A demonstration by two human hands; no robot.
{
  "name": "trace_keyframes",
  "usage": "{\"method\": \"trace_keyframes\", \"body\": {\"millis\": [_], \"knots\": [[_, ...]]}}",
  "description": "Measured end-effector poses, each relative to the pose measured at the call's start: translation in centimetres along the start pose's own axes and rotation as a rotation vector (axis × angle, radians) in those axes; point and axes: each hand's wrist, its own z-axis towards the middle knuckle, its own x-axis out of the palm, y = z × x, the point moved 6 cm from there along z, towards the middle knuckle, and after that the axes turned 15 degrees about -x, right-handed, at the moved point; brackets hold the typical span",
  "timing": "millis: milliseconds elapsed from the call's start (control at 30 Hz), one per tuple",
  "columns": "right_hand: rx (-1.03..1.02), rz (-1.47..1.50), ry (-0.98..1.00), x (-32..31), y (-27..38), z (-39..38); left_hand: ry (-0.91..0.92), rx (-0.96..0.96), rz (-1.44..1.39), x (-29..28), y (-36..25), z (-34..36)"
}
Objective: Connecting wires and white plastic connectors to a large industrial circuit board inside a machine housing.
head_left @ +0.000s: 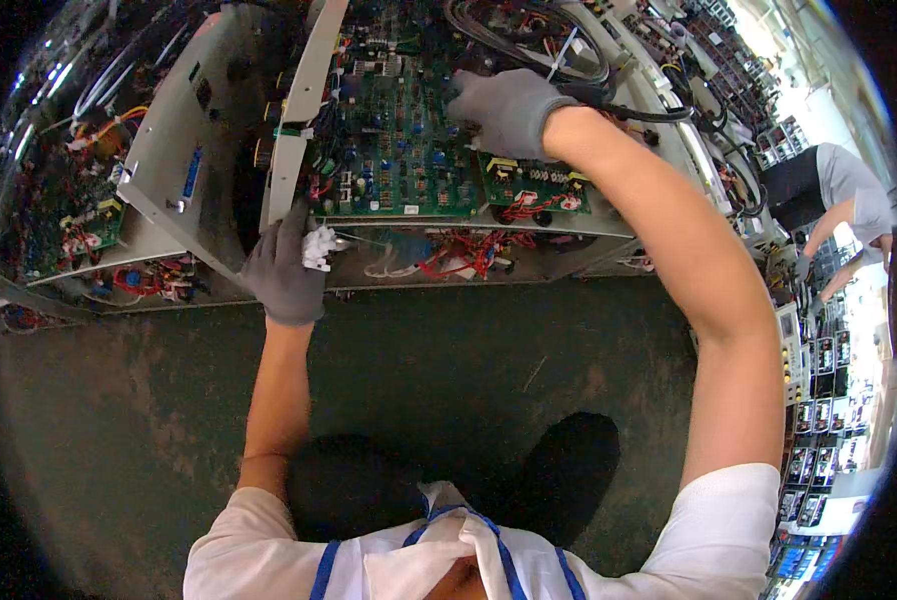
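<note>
Both of my hands wear grey gloves. My left hand [287, 275] is at the lower front edge of an open metal cabinet, its fingers against a pale metal panel [287, 175]. A bunch of small white plastic pieces [320, 246] is held in its grip; their exact kind is unclear. My right hand [509, 112] reaches over a large green circuit board [399, 150], fingers curled down at its right part. Whatever those fingertips pinch is hidden. Beneath the board, red wires [479, 252] hang in the lower bay.
A thick black cable bundle [529, 45] lies beyond my right hand. Another open cabinet with a metal side panel [169, 150] stands on the left. At the far right a person [854, 190] bends over equipment. Dark green floor [449, 350] lies before the cabinets.
</note>
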Motion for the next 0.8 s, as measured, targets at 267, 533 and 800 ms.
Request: {"method": "trace_keyframes", "body": {"millis": [267,533,800], "knots": [[0.038,-0.017,0.087,1.2,-0.7,0.8,0.022,-0.001,0.010,-0.7,-0.4,0.5],[-0.075,-0.073,0.284,1.1,-0.5,2.2,0.166,-0.054,0.094,-1.0,-0.4,0.9],[0.066,-0.030,0.118,2.6,-0.2,1.9,0.080,-0.017,0.001,-0.7,1.3,0.5]]}}
